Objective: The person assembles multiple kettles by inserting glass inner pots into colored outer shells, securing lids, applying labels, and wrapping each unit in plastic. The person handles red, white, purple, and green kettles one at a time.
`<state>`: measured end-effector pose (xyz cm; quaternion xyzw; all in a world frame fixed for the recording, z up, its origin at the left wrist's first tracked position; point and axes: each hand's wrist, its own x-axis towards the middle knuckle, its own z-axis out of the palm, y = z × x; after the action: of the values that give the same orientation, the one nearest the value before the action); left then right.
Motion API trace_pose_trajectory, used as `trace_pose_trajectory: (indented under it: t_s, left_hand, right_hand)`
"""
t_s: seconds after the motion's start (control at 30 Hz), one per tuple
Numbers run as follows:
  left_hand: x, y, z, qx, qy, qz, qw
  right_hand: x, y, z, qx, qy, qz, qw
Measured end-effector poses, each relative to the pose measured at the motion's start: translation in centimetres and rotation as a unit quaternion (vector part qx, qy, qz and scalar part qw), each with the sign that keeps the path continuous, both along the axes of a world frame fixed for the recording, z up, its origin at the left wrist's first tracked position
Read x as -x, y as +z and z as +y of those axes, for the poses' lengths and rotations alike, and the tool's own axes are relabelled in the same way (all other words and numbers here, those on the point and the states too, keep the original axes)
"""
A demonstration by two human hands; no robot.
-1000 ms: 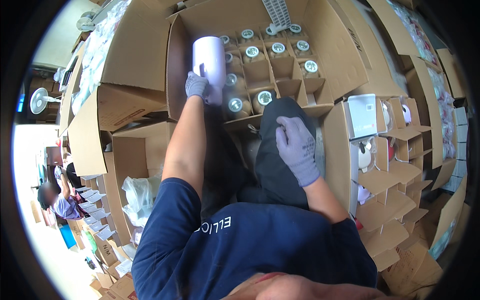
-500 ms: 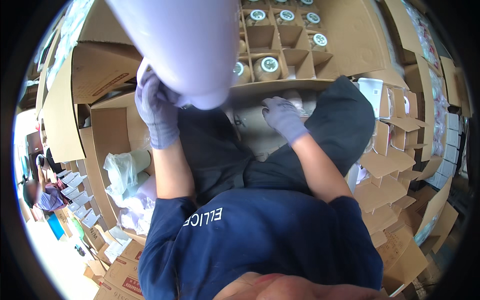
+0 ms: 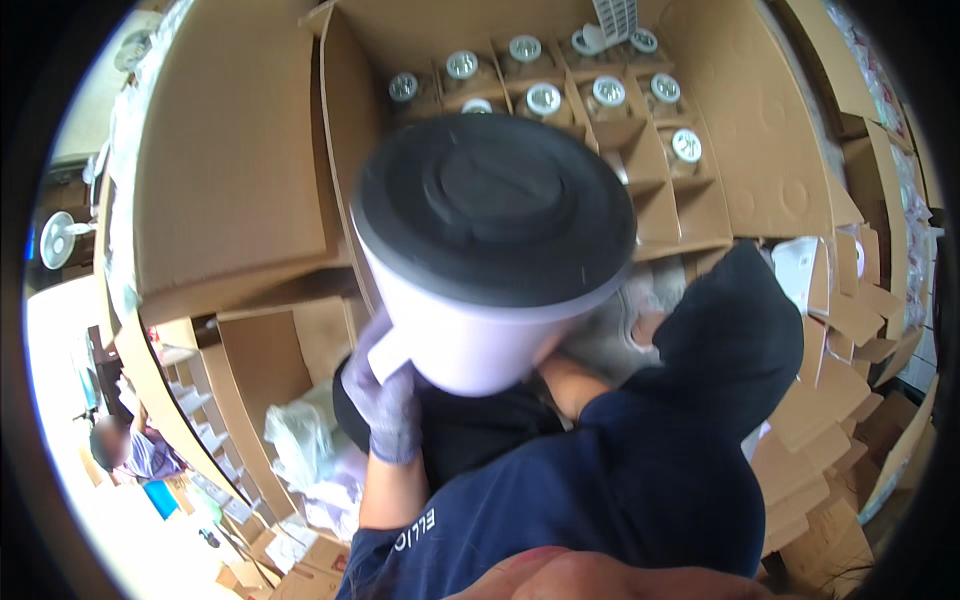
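A large pale lilac tumbler [image 3: 470, 350] with a broad black lid [image 3: 500, 210] fills the middle of the view, close to me. Its lid faces up toward me, slightly smeared by motion. My left hand [image 3: 385, 405], in a grey-lilac glove, is closed around the handle [image 3: 391, 355] on the tumbler's left side. The bare right forearm [image 3: 572, 385] runs up behind the tumbler, which hides my right hand and its fingers. Beyond the tumbler stands a divided carton [image 3: 765, 150] with several lidded jars [image 3: 543, 100] in its compartments.
A white slotted plastic piece [image 3: 612, 22] lies at the carton's far side. To the left, an open box [image 3: 265, 370] holds plastic-wrapped items [image 3: 305, 440]. Stacked cartons [image 3: 800, 490] stand at right. Another person [image 3: 140, 450] and a fan [image 3: 62, 238] appear far left.
The tumbler has turned so its black lid now faces me, and it sits lower in view. My right hand has gone behind it. The view has shifted, showing more of the divided carton.
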<state>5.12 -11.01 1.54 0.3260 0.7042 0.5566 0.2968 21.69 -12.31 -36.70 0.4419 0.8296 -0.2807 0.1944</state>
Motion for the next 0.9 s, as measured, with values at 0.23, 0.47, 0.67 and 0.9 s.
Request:
trace_pose_trajectory:
  t_s: [0.23, 0.47, 0.67, 0.9]
  left_hand:
    - [-1.6, 0.0, 1.1, -0.053, 0.004, -0.062, 0.997]
    - [-4.9, 1.3, 2.5, 0.001, -0.027, -0.071, 0.997]
    - [-5.6, 0.0, 3.1, 0.051, -0.086, -0.079, 0.992]
    - [-6.4, -0.5, 3.5, -0.043, -0.107, -0.102, 0.988]
  right_hand:
    - [0.5, 0.1, 0.1, 0.024, 0.022, 0.017, 0.999]
    - [0.4, 0.2, 1.4, 0.027, 0.025, 0.041, 0.998]
    - [0.9, -0.2, 3.2, 0.021, 0.011, 0.073, 0.997]
    - [1.1, 0.4, 8.7, 0.028, 0.072, 0.07, 0.995]
